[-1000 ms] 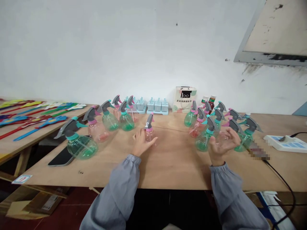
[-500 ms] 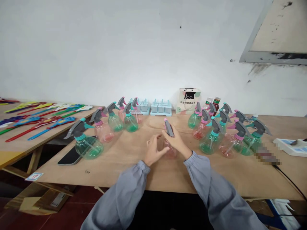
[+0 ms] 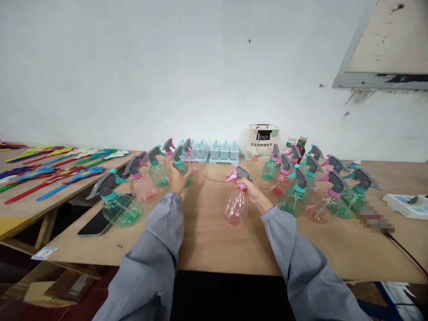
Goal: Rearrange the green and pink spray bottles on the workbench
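A clear pink spray bottle (image 3: pixel 236 207) with a grey and pink trigger head stands upright at the middle of the table. My right hand (image 3: pixel 251 191) is closed round its neck just under the head, whose pink nozzle points left. Further left, my left hand (image 3: pixel 179 179) has its thumb and fingers spread in front of a green spray bottle (image 3: pixel 182 167), partly covering it; whether they touch is unclear. More pink and green bottles stand around it, among them a large green one (image 3: pixel 122 210) at the left front.
Several spray bottles (image 3: pixel 296 196) stand at the right. Pale blue moulds (image 3: pixel 224 154) and a printed paper bag (image 3: pixel 261 143) are against the wall. A phone (image 3: pixel 95 224) lies at the left, a white tray (image 3: pixel 406 206) at the far right. Colourful hand-shaped sticks (image 3: pixel 53 185) cover the left table.
My left hand has moved left and away, over to the bottles at the left. My right hand has shifted to the pink bottle's neck, and its nozzle has turned left.
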### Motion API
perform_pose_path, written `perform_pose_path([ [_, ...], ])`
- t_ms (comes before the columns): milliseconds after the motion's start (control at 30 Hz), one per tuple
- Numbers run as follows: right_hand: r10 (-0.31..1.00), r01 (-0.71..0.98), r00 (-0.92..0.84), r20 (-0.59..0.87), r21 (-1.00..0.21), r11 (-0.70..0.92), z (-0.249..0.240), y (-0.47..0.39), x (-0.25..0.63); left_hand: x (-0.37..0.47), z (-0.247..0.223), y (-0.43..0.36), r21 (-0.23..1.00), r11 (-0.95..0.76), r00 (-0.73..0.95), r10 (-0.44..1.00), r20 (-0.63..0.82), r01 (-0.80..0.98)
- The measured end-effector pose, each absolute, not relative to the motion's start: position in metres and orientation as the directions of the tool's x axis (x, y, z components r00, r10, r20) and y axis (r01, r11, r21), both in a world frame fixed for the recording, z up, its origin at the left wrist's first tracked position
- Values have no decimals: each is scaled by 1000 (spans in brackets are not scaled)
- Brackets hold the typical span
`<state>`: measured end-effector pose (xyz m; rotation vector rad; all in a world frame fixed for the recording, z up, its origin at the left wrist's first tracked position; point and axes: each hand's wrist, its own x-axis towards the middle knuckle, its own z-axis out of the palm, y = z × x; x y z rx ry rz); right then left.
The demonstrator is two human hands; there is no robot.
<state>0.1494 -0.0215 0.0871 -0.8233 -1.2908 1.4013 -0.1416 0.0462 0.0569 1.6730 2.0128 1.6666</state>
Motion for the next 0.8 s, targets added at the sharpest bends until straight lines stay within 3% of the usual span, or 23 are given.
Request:
perform_pose_path([
  [100,938,-252,-334,97,-968,10,88,-25,154,-128,46,34,679,-3,-477,708,520,734],
  [200,938,-288,-340,71,-957,-32,87,-26,157,-114,35,18,629,30,-470,693,547,777],
  [333,955,-334,-293,33,-940,-71,84,-24,158,-104,22,6,653,-132,-400,696,597,746],
  [500,961,-325,-276,1,-941,-92,81,-25,157,-95,3,-9,646,-402,-183,741,646,649],
  [667,944,-338,-324,59,-939,-57,77,-23,156,-86,-7,-34,514,-423,-33,747,664,746],
  [800,944,-369,-314,101,-929,-23,75,-18,152,-88,-3,-40,483,-430,25,766,642,763],
])
